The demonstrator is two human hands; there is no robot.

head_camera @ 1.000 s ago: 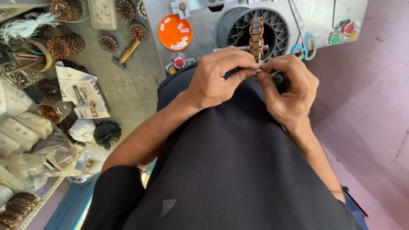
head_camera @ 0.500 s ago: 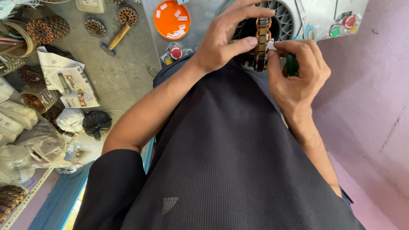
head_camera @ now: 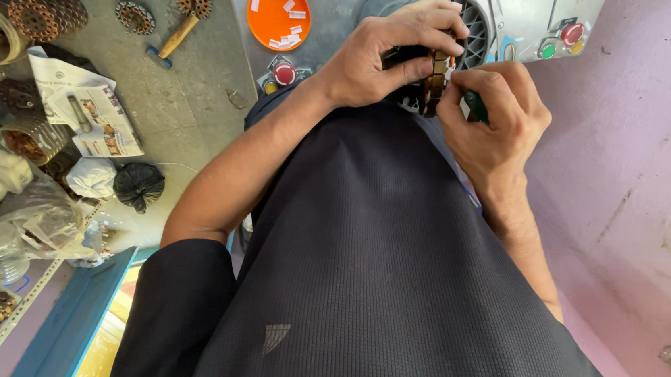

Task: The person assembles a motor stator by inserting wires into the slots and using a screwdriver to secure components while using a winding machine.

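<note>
The grey work surface (head_camera: 190, 95) is crowded on its left half: toothed round metal stacks (head_camera: 47, 14) lie near the upper edge, a small hammer with a wooden handle (head_camera: 172, 37) rests beside them, a folded printed paper (head_camera: 88, 106) lies below, and a black crumpled bag (head_camera: 139, 186) sits close to the person's left elbow, leaving only a narrow bare strip between that clutter and the forearm. A blue ledge (head_camera: 73, 319) runs along the bench's near edge. To the right a pink wall (head_camera: 645, 159) stands near the right forearm, with bare room between the two. Straight ahead is a grey machine (head_camera: 335, 10) with a round ribbed opening (head_camera: 471, 22), an orange disc (head_camera: 279, 15) on its face, a red knob (head_camera: 284, 73) below that, and red and green buttons (head_camera: 560, 40) at its right. Both hands meet right in front of the ribbed opening, over the person's dark shirt (head_camera: 392, 282). The left hand (head_camera: 379, 59) curls over a small brown laminated stack (head_camera: 435, 80), fingers wrapped across its top and thumb pressed under, clamped on it. The right hand (head_camera: 491, 117) is closed around a thin green-handled tool (head_camera: 476, 108), whose tip is hidden where it meets the stack's right side.
</note>
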